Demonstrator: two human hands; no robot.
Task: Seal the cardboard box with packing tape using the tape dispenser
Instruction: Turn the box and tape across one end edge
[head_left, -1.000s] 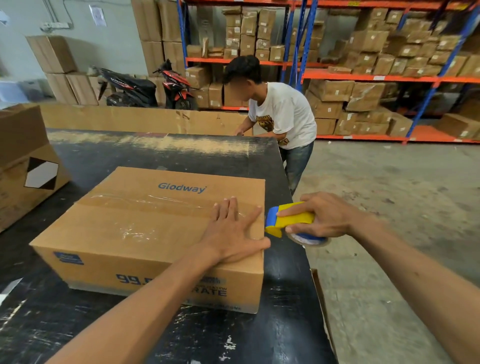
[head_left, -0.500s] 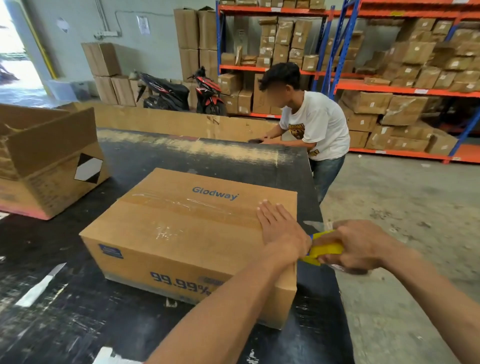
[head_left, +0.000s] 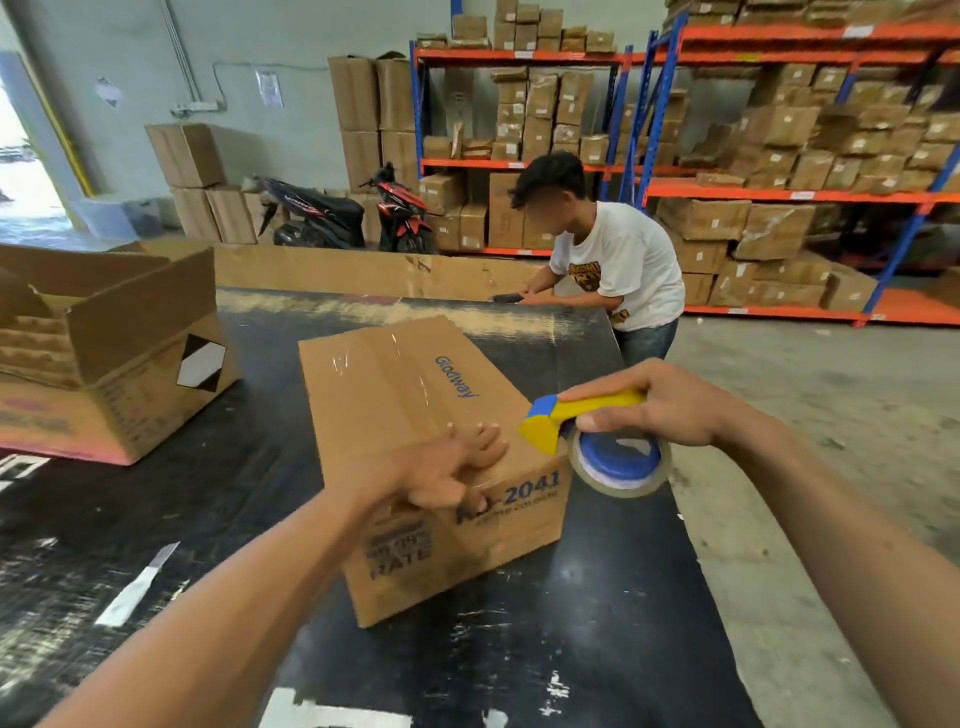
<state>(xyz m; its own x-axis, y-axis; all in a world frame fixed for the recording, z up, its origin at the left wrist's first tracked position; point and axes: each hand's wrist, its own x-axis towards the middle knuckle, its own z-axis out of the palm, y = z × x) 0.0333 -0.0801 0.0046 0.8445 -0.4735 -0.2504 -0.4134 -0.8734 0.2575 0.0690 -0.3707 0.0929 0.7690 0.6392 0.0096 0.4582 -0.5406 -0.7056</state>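
Currently pressing left hand (head_left: 441, 470) flat on near top corner of cardboard box (head_left: 415, 415), fingers (head_left: 480, 441) spread wide and thumb hooking over the near side; likely pinning the box against sliding on the slick black tabletop (head_left: 597, 649). Gripping tape dispenser (head_left: 587, 415) in right hand (head_left: 675, 405), fingers curled tight round the yellow plastic handle, thumb bearing on the blue hub. Hovering dispenser just beyond the left fingertips, off the box's right top edge, seemingly apart from the cardboard; contact too fine to confirm. Noting clear glossy tape strip (head_left: 405, 374) lying along the centre seam ahead of the left fingers, wrinkled and catching light. Box: matte brown corrugated board, rectangular, sitting skewed on tabletop. Tape roll (head_left: 618, 467): translucent tan ring, hanging below right fingers. Judging next pass as starting at this near edge.
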